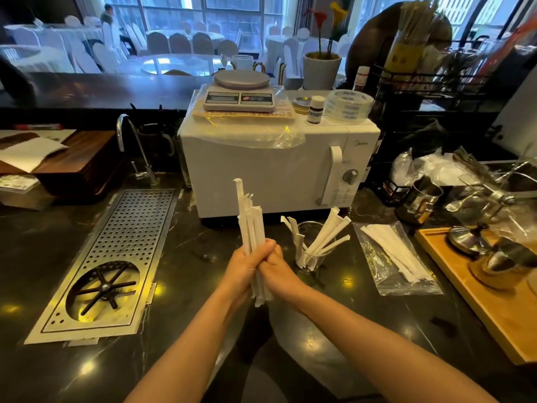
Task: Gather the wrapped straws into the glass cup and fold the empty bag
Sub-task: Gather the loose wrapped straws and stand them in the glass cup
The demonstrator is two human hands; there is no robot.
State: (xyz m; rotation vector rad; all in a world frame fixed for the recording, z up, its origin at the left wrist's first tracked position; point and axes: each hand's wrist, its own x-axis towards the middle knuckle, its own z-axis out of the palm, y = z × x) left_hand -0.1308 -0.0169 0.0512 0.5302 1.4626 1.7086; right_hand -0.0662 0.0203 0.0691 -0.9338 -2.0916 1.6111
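White microwave (pixel 279 167), 12 o'clock: small grey logo upper right of door, seems "Midea". Tape roll (pixel 348 106) on top, 1 o'clock: repeated print, unreadable. Scale (pixel 239 93) display blank.

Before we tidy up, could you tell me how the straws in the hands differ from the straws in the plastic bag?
The straws in the hands stand upright, bunched tightly by the left hand and right hand; the straws in the plastic bag lie flat on the counter, untouched. Both are white, paper-wrapped.
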